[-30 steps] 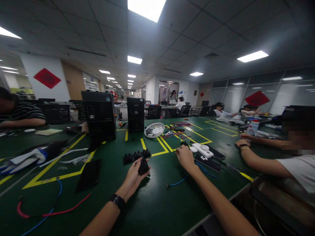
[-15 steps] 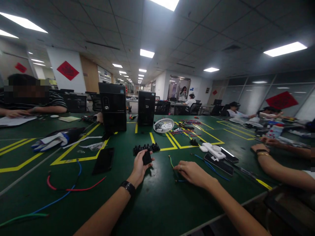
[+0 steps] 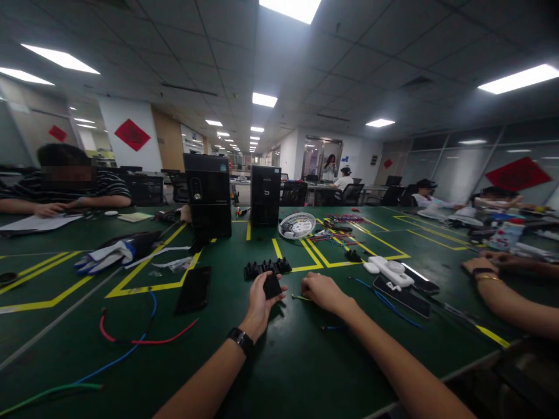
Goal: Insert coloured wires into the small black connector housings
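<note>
My left hand [image 3: 258, 302], with a dark watch on its wrist, holds a small black block-shaped part [image 3: 273, 286] between thumb and fingers. What the part is cannot be made out. Just beyond it a row of black knobbed parts [image 3: 253, 270] lies on the green table. To the right, my right hand [image 3: 326, 293] has its fingers closed at a short yellow-green wire [image 3: 300, 298], whose free end points left toward the black part. A short blue wire [image 3: 332, 328] lies partly beneath my right forearm.
Two black computer towers [image 3: 208, 203] and a white basket [image 3: 297, 226] stand farther back. Left are a black phone [image 3: 193, 289], a red wire [image 3: 144, 341] and gloves [image 3: 105, 256]. A white device [image 3: 391, 270] lies right, near a co-worker's arm [image 3: 502, 297]. Another person sits far left.
My right hand has moved left and slightly up, nearer the left hand, bringing the yellow-green wire with it. The left hand still holds the black part; the whole view has shifted slightly.
</note>
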A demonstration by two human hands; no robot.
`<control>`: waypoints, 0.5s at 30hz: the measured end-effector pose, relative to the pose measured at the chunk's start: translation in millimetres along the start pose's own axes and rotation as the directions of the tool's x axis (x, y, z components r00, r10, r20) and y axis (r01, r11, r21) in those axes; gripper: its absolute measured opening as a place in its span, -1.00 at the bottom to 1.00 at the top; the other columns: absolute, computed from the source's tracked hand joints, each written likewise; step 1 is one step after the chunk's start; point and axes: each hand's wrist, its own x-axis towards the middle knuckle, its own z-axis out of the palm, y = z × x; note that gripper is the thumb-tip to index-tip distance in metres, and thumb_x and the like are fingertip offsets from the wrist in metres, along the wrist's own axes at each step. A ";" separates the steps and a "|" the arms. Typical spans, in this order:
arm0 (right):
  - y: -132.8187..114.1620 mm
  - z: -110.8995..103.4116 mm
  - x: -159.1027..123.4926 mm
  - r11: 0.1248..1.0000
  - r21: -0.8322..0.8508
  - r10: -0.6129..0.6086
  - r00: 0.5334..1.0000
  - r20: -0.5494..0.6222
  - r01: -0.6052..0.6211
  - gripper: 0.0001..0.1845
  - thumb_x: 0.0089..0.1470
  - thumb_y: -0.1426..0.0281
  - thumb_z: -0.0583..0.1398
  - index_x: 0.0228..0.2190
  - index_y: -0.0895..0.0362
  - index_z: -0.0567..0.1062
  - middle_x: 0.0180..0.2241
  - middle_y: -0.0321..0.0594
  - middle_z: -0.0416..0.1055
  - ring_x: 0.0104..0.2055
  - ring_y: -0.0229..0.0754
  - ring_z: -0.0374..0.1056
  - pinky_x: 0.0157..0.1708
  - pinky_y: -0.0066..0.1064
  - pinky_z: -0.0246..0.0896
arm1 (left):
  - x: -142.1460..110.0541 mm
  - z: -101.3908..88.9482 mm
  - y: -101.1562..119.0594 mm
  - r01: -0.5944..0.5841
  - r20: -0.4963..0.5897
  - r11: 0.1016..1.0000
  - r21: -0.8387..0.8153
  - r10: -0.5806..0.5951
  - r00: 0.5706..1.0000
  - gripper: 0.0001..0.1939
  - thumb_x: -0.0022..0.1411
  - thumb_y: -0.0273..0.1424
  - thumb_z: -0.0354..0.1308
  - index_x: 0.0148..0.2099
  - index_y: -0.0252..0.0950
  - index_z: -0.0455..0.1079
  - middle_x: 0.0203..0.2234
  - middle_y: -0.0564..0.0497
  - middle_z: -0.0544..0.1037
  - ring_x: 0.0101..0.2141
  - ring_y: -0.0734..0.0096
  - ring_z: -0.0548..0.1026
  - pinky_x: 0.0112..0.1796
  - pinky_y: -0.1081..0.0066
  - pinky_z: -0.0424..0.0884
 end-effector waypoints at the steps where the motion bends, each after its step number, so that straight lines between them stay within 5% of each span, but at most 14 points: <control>1: -2.4 2.1 -0.4 1.000 -0.002 -0.003 1.000 -0.002 0.003 -0.86 0.08 0.36 0.16 -0.34 0.11 0.52 -0.24 -0.14 0.44 -0.20 -0.10 0.37 -0.30 -0.43 0.13 | 0.9 -0.1 -0.5 0.005 0.001 1.000 -0.011 -0.005 1.000 -0.78 0.18 -0.31 0.05 -0.14 -0.28 0.25 -0.31 -0.10 0.54 -0.48 0.24 0.57 -0.46 0.29 0.45; 8: -0.7 4.4 -22.1 0.980 0.137 -0.132 0.986 -0.100 0.145 -0.75 0.17 0.26 0.10 -0.16 0.08 0.46 -0.16 -0.15 0.37 -0.11 -0.13 0.29 -0.15 -0.40 0.11 | 2.6 -0.5 -0.6 -0.001 -0.013 0.999 -0.044 0.001 1.000 -0.77 0.17 -0.31 0.06 -0.13 -0.28 0.25 -0.31 -0.09 0.54 -0.46 0.23 0.57 -0.44 0.28 0.46; 11: 1.4 5.7 -24.5 0.952 0.192 -0.230 0.971 -0.067 0.238 -0.82 0.09 0.29 0.19 -0.25 0.08 0.48 -0.19 -0.18 0.36 -0.12 -0.14 0.28 -0.16 -0.41 0.10 | 2.6 -0.8 -0.5 -0.012 -0.022 0.999 -0.052 0.011 1.000 -0.76 0.16 -0.31 0.07 -0.13 -0.28 0.25 -0.30 -0.11 0.53 -0.45 0.21 0.57 -0.43 0.27 0.46; 15: -3.6 10.8 -19.1 0.923 0.299 -0.205 0.967 -0.153 0.243 -0.87 0.15 0.38 0.11 -0.36 0.12 0.46 -0.34 -0.23 0.39 -0.26 -0.20 0.30 -0.25 -0.44 0.08 | 4.0 -1.7 -3.2 -0.013 -0.014 0.998 -0.056 0.012 1.000 -0.74 0.16 -0.28 0.07 -0.12 -0.27 0.25 -0.28 -0.12 0.53 -0.42 0.20 0.57 -0.39 0.25 0.46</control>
